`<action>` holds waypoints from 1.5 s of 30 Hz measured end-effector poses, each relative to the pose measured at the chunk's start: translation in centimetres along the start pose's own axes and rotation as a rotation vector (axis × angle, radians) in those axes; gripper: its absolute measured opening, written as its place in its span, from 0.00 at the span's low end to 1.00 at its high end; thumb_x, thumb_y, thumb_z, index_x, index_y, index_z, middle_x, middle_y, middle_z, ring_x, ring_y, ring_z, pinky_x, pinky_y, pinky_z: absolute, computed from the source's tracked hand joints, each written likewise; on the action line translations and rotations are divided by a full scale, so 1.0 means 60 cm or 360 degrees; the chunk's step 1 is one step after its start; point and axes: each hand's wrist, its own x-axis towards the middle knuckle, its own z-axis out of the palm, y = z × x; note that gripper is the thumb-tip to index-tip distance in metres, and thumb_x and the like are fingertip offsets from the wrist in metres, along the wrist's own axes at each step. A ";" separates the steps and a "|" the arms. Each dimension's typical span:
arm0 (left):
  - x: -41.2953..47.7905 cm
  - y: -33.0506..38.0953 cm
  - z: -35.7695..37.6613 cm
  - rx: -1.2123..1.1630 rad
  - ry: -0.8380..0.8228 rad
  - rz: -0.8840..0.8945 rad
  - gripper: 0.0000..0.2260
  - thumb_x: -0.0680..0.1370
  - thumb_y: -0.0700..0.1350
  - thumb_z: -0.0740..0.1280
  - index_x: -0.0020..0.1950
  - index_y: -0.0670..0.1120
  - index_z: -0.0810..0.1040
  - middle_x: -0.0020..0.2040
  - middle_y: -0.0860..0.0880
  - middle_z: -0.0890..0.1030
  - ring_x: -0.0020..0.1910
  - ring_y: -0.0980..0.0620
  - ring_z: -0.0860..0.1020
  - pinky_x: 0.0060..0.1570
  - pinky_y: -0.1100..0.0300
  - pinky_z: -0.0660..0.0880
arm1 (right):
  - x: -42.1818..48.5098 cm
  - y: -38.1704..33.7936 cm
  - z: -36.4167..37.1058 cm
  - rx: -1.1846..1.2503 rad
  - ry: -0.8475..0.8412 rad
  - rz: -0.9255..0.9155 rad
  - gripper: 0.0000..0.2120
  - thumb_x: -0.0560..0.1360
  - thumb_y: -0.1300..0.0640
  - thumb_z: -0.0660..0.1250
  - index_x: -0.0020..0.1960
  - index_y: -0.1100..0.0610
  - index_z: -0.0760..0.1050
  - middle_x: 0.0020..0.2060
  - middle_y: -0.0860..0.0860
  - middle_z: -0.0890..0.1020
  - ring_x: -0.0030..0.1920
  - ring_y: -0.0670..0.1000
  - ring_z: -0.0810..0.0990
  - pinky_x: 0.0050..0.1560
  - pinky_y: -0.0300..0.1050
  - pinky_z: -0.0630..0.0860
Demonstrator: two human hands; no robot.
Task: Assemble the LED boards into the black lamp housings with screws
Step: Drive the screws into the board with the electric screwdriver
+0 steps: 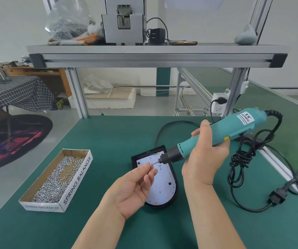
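A black lamp housing lies on the green mat with a white LED board seated inside it; red dots mark the board. My left hand pinches a small screw and holds it at the bit of a teal electric screwdriver. My right hand grips the screwdriver's body, which tilts down to the left above the board's far end. One screw sits in the board near its near end.
A cardboard box marked SPRING BALANCER holds several loose screws at the left. The screwdriver's black cable coils on the right, ending in a plug. An aluminium shelf spans overhead at the back.
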 end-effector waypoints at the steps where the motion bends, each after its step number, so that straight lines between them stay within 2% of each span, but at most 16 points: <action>1: 0.000 -0.001 0.000 -0.0008 0.0004 -0.0002 0.04 0.65 0.34 0.75 0.35 0.33 0.83 0.38 0.38 0.83 0.28 0.51 0.81 0.23 0.66 0.77 | 0.000 0.001 -0.001 -0.0006 0.0000 0.0000 0.08 0.72 0.51 0.71 0.44 0.52 0.72 0.30 0.47 0.78 0.33 0.47 0.75 0.39 0.45 0.73; 6: 0.001 -0.005 0.001 -0.0005 0.0011 0.0046 0.03 0.64 0.34 0.75 0.34 0.34 0.84 0.39 0.37 0.83 0.29 0.51 0.82 0.24 0.66 0.77 | 0.001 0.005 -0.002 -0.0034 0.0008 -0.0005 0.09 0.71 0.50 0.71 0.45 0.51 0.73 0.30 0.46 0.79 0.33 0.46 0.75 0.39 0.43 0.74; 10: 0.003 -0.020 0.007 -0.0006 -0.0003 0.0281 0.03 0.66 0.35 0.73 0.36 0.36 0.84 0.38 0.41 0.83 0.31 0.53 0.82 0.28 0.68 0.78 | -0.001 0.010 0.000 -0.0034 0.0053 0.0001 0.08 0.71 0.51 0.70 0.44 0.51 0.72 0.29 0.45 0.78 0.32 0.45 0.76 0.36 0.39 0.74; 15: 0.002 -0.060 0.032 -0.0105 0.0015 0.0625 0.02 0.76 0.36 0.69 0.45 0.38 0.81 0.38 0.44 0.83 0.33 0.55 0.82 0.35 0.66 0.80 | 0.002 0.009 0.013 0.0005 0.0176 0.0095 0.07 0.73 0.50 0.69 0.45 0.49 0.71 0.30 0.45 0.77 0.33 0.46 0.74 0.41 0.48 0.74; 20: 0.003 -0.049 0.053 0.0046 0.0114 0.0900 0.04 0.81 0.36 0.67 0.48 0.39 0.79 0.40 0.43 0.85 0.37 0.52 0.84 0.39 0.64 0.81 | 0.006 0.011 0.028 0.0081 0.0234 0.0148 0.07 0.75 0.52 0.69 0.48 0.51 0.71 0.31 0.47 0.78 0.36 0.48 0.74 0.44 0.50 0.73; 24: 0.003 -0.048 0.045 0.0132 0.0081 0.0965 0.04 0.80 0.36 0.66 0.47 0.40 0.80 0.43 0.42 0.85 0.40 0.50 0.84 0.48 0.58 0.81 | 0.007 0.017 0.024 0.0094 0.0232 0.0200 0.08 0.75 0.51 0.69 0.50 0.51 0.72 0.31 0.47 0.77 0.36 0.48 0.74 0.44 0.50 0.74; 29: 0.005 -0.051 0.033 0.0344 0.0011 0.1091 0.09 0.80 0.33 0.66 0.44 0.43 0.83 0.44 0.40 0.85 0.42 0.49 0.84 0.45 0.63 0.80 | 0.015 0.021 0.016 0.0101 0.0259 0.0270 0.07 0.76 0.52 0.69 0.49 0.51 0.72 0.31 0.48 0.77 0.34 0.47 0.74 0.40 0.47 0.73; 32: 0.010 -0.046 0.027 0.0503 -0.0027 0.1152 0.13 0.80 0.33 0.66 0.42 0.46 0.84 0.45 0.40 0.86 0.43 0.47 0.84 0.45 0.63 0.80 | 0.017 0.020 0.014 0.0111 0.0238 0.0272 0.07 0.76 0.52 0.69 0.46 0.51 0.71 0.31 0.48 0.77 0.34 0.47 0.74 0.41 0.48 0.73; 35: 0.015 -0.035 0.020 0.0701 -0.0135 0.1163 0.06 0.77 0.38 0.72 0.48 0.50 0.83 0.47 0.41 0.86 0.45 0.47 0.85 0.46 0.63 0.80 | 0.022 0.017 0.016 0.0112 0.0205 0.0259 0.07 0.76 0.54 0.69 0.44 0.51 0.71 0.32 0.49 0.76 0.34 0.48 0.73 0.42 0.49 0.72; 36: 0.017 -0.029 0.015 0.0788 -0.0129 0.1175 0.08 0.75 0.42 0.74 0.52 0.51 0.82 0.47 0.42 0.87 0.45 0.47 0.85 0.45 0.62 0.80 | 0.025 0.016 0.017 0.0115 0.0195 0.0252 0.07 0.77 0.54 0.69 0.44 0.51 0.71 0.32 0.50 0.76 0.34 0.48 0.73 0.42 0.49 0.72; 38: 0.030 -0.013 -0.005 0.0998 0.0085 0.1221 0.17 0.72 0.48 0.75 0.59 0.53 0.78 0.46 0.46 0.86 0.45 0.50 0.85 0.44 0.60 0.79 | 0.031 0.015 0.019 0.0117 0.0173 0.0237 0.07 0.76 0.55 0.69 0.44 0.51 0.71 0.31 0.49 0.76 0.33 0.48 0.73 0.42 0.49 0.72; 40: 0.044 0.011 -0.028 0.1434 0.0575 0.1207 0.22 0.72 0.53 0.76 0.63 0.52 0.74 0.51 0.51 0.83 0.48 0.55 0.82 0.48 0.58 0.76 | 0.036 0.014 0.019 0.0119 0.0155 0.0212 0.07 0.76 0.55 0.69 0.45 0.51 0.71 0.31 0.49 0.76 0.33 0.48 0.73 0.42 0.49 0.71; 41: 0.052 0.022 -0.041 0.1693 0.0777 0.1095 0.25 0.73 0.55 0.76 0.66 0.51 0.72 0.55 0.51 0.79 0.51 0.54 0.79 0.49 0.57 0.74 | 0.039 0.015 0.018 0.0118 0.0146 0.0194 0.07 0.75 0.54 0.69 0.45 0.51 0.71 0.30 0.48 0.76 0.33 0.47 0.73 0.42 0.49 0.71; 43: 0.068 0.033 -0.056 0.2021 0.0855 0.0773 0.30 0.73 0.57 0.75 0.68 0.47 0.67 0.57 0.49 0.76 0.54 0.49 0.76 0.51 0.54 0.73 | 0.043 0.016 0.018 0.0106 0.0125 0.0151 0.07 0.75 0.54 0.69 0.45 0.50 0.70 0.30 0.47 0.76 0.33 0.47 0.73 0.42 0.49 0.72; 45: 0.083 0.032 -0.048 0.2167 0.0782 0.0601 0.28 0.72 0.57 0.75 0.63 0.45 0.66 0.52 0.48 0.78 0.51 0.47 0.77 0.46 0.53 0.75 | 0.045 0.019 0.020 0.0080 0.0098 0.0103 0.08 0.74 0.54 0.69 0.44 0.51 0.70 0.29 0.47 0.76 0.32 0.47 0.74 0.41 0.48 0.72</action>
